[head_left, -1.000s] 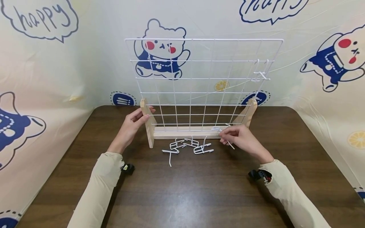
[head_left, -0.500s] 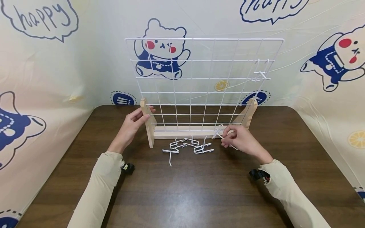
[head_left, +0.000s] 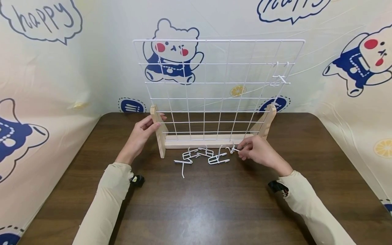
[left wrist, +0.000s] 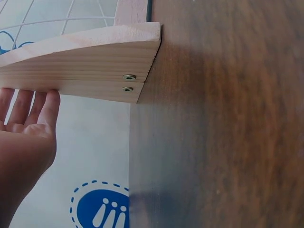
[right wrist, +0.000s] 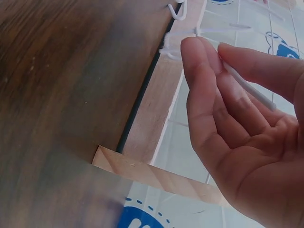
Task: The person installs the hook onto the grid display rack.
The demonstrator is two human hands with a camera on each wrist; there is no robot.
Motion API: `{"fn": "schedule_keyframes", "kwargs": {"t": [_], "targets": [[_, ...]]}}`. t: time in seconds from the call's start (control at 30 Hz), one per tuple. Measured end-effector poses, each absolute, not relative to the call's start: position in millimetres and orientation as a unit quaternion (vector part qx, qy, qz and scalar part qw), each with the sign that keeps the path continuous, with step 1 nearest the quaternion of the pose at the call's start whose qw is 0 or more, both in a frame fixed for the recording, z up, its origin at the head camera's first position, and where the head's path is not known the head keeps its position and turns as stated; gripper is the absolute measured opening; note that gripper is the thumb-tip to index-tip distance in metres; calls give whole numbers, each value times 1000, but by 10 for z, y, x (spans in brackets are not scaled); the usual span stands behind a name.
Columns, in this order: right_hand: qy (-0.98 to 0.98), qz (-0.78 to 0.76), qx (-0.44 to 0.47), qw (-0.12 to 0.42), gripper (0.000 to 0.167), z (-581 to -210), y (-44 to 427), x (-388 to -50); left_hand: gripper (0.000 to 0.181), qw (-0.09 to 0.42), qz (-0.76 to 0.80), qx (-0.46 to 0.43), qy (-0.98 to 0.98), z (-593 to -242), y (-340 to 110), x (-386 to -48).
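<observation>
A white wire grid panel (head_left: 218, 41) stands upright in a wooden stand. My left hand (head_left: 139, 136) grips the left wooden side piece (head_left: 158, 136), thumb in front and fingers behind its edge; the left wrist view has those fingers against the wood (left wrist: 85, 66). Low in front of the stand's crossbar (head_left: 199, 145), my right hand (head_left: 258, 149) pinches a white wire hook (head_left: 233, 149) between thumb and fingertips. In the right wrist view the hook's straight prong (right wrist: 249, 88) runs back over the palm. Part of the hook is hidden by the fingers.
Several loose white wire hooks (head_left: 218, 163) lie on the brown table before the stand, one with its prong (head_left: 183, 170) toward me. Another hook (head_left: 281, 79) hangs high on the grid's right side. The right wooden side piece (head_left: 267, 120) stands behind my right hand.
The hook in my right hand has turned in the fingers, its prong swinging from pointing toward me to lying back along the hand. The left hand has stayed on the wood.
</observation>
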State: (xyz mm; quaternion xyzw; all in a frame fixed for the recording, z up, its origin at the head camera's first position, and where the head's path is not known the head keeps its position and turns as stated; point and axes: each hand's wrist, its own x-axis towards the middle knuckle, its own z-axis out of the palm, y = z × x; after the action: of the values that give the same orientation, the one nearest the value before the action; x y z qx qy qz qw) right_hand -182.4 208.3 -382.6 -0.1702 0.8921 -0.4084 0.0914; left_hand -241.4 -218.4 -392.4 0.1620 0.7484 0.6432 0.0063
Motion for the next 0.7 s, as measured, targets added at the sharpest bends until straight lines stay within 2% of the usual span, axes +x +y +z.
{"fn": "schedule_keyframes", "kwargs": {"t": [0.23,0.7], "targets": [[910,-361,-191,71,3,-3861,2047,-1795,40,9,638,157,754,-3934,-2194,-2417],[912,-354,-194,71,5,-3891,2044,-1807,43,12,643,158,749,-3921,-2188,-2400]]}}
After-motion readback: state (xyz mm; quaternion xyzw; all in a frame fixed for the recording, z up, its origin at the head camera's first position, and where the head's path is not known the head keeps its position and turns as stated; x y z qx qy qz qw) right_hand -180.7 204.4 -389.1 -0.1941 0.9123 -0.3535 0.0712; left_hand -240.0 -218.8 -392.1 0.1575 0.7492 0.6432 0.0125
